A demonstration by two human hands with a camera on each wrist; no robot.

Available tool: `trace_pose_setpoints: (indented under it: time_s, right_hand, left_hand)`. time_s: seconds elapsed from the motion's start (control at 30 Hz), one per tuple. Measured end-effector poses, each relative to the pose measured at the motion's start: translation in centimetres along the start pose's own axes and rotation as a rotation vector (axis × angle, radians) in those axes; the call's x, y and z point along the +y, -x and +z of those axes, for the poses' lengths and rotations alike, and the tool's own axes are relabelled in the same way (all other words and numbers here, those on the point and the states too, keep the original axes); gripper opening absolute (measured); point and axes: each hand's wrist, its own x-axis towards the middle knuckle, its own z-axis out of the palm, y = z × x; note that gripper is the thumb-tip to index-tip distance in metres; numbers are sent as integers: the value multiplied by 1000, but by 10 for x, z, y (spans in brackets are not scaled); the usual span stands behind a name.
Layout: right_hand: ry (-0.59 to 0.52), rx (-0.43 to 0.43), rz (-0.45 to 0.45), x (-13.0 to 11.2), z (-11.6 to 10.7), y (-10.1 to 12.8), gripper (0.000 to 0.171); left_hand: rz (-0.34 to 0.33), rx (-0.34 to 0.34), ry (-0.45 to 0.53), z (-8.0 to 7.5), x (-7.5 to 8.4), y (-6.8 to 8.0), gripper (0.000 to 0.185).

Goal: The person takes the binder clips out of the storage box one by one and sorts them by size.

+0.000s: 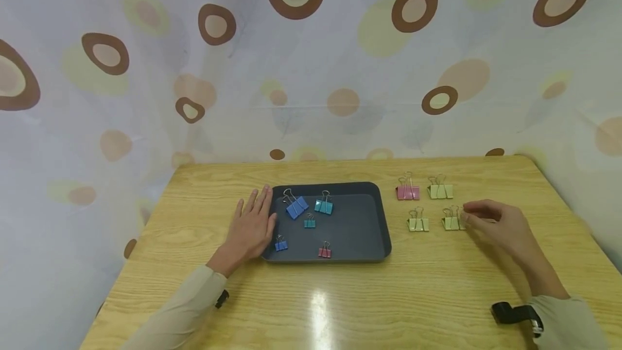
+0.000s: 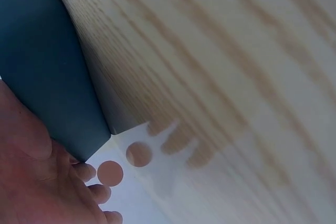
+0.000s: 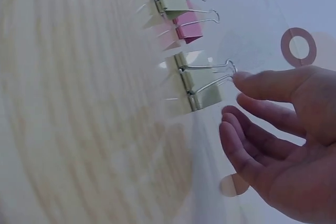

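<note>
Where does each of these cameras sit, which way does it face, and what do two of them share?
Head: worn on the head, facing forward and down at the table and tray; left hand, right hand and sleeves show.
Left wrist: on that wrist, looking low along the tray's side; part of the left hand shows lower left.
Right wrist: on that wrist, looking across the table at pale green clips; the right hand shows at right.
Shared: head and right wrist both show the pink clip outside the tray.
</note>
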Motion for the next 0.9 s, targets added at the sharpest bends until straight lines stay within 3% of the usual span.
trace_pose_setpoints:
  time_s: [0.17, 0.33, 0.6, 0.9]
  right_hand:
    - [-41, 69, -2, -12, -4, 3, 35]
    - [-123, 28, -46, -38, 5, 2, 32]
    - [-163, -7, -146, -65, 26, -1, 24]
    - [-196, -50, -185, -90, 52, -1, 24]
  left_hand:
    - [4, 12, -11, -3, 2, -1, 64]
    - [-1, -7, -28, -6, 3, -1, 66]
    - [-16, -34, -2, -11, 4, 0, 67]
    - [-46, 11, 10, -3, 8, -1, 64]
